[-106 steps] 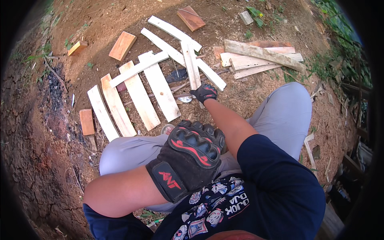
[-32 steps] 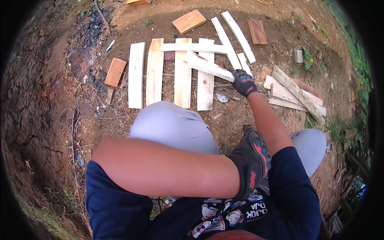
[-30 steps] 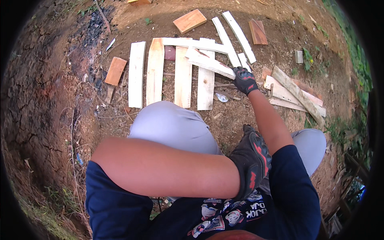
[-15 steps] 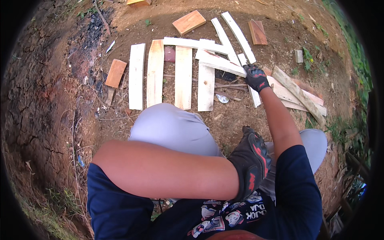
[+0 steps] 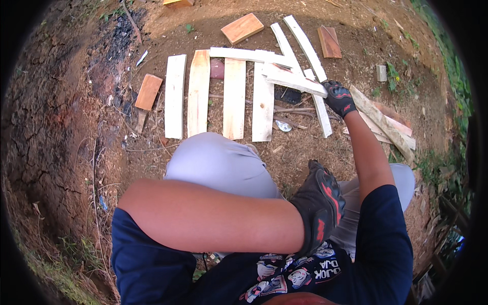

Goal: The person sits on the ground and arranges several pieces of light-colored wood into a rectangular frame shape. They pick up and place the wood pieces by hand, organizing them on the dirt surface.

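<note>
My right hand (image 5: 339, 97), in a black glove with red trim, is closed round the right end of a pale wooden strip (image 5: 295, 81). The strip lies slantwise, its left part over the top of an upright board (image 5: 263, 109) and near a crosswise strip (image 5: 244, 54). Across my body, my left hand (image 5: 320, 203), gloved alike, rests by my right leg; its fingers are mostly hidden. Left of the upright board stand three more boards in a row: a white one (image 5: 175, 96), one with a tapered top (image 5: 198, 94) and a wider one (image 5: 234, 101).
Two long strips (image 5: 305, 47) slant at the far right, beside a reddish wood block (image 5: 329, 42). Other blocks lie at the back (image 5: 242, 29) and left (image 5: 149, 92). Loose planks (image 5: 384, 122) overlap right of my right hand. Twigs and a crumpled wrapper (image 5: 283, 126) lie on the soil.
My right hand has moved a little to the right, drawing the held strip along with it. My left hand stays in place.
</note>
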Action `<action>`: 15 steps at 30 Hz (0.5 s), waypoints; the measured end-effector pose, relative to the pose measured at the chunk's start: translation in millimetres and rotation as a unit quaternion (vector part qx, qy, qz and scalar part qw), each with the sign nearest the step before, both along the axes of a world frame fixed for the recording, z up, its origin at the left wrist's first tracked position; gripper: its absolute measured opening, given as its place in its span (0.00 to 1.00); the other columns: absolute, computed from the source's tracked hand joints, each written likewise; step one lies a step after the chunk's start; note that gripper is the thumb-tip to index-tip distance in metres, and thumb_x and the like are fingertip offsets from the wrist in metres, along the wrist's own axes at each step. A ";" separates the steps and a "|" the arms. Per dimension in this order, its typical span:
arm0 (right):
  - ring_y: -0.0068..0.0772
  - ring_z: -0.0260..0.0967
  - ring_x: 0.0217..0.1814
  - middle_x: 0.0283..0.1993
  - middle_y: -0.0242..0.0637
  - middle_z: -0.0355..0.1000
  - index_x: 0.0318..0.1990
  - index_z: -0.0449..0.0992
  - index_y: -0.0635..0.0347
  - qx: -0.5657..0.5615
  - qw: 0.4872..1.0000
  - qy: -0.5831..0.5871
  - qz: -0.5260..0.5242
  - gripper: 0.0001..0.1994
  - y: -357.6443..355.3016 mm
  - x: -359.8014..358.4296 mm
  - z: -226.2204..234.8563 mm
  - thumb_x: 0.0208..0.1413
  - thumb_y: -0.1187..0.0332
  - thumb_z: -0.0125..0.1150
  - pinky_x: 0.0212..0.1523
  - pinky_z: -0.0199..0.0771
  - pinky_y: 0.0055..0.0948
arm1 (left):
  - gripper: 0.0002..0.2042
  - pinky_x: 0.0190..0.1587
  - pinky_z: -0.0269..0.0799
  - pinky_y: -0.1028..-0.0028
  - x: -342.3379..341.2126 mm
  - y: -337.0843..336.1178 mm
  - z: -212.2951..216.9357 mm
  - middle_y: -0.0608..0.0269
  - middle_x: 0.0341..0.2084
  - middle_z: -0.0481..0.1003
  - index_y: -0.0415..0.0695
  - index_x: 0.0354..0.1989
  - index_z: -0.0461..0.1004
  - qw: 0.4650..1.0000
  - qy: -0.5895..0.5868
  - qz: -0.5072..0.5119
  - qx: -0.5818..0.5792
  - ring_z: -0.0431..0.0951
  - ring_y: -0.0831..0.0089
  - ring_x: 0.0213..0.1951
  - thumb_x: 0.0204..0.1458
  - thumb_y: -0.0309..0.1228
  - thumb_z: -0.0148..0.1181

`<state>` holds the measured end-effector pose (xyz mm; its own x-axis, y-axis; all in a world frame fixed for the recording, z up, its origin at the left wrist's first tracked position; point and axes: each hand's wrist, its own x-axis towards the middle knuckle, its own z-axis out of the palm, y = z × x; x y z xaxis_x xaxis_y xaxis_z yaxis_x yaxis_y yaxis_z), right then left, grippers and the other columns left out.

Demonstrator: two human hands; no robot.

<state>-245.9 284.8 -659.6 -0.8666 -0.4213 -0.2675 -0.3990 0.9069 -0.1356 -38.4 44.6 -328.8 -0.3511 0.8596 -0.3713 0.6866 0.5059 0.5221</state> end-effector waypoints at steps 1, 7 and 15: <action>0.55 0.77 0.61 0.57 0.50 0.78 0.57 0.81 0.56 -0.005 1.000 0.011 0.001 0.18 -0.7 -0.3 -0.5 0.61 0.68 0.57 0.61 0.77 0.52 | 0.25 0.58 0.71 0.46 -1.5 -1.7 0.0 0.57 0.52 0.82 0.46 0.58 0.81 1.000 0.000 0.002 -0.001 0.79 0.53 0.57 0.52 0.42 0.66; 0.54 0.73 0.66 0.62 0.50 0.77 0.60 0.79 0.55 -0.010 0.997 0.071 0.001 0.19 3.9 -15.2 -1.4 0.63 0.67 0.56 0.65 0.75 0.50 | 0.25 0.58 0.71 0.46 -4.6 -2.0 -1.2 0.57 0.53 0.82 0.46 0.58 0.81 1.000 -0.001 -0.002 -0.001 0.79 0.53 0.58 0.52 0.42 0.66; 0.53 0.75 0.63 0.61 0.50 0.77 0.59 0.79 0.56 -0.013 0.999 0.010 0.030 0.19 -2.6 10.5 1.9 0.61 0.69 0.57 0.62 0.77 0.50 | 0.25 0.59 0.71 0.45 -2.3 -0.2 3.0 0.57 0.53 0.82 0.46 0.59 0.81 1.000 -0.001 -0.004 -0.014 0.79 0.53 0.58 0.52 0.42 0.67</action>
<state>-235.4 282.2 -657.7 -0.8443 -0.4795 -0.2393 -0.4558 0.8774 -0.1498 -40.7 44.5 -325.8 -0.3433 0.8520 -0.3953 0.6900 0.5144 0.5092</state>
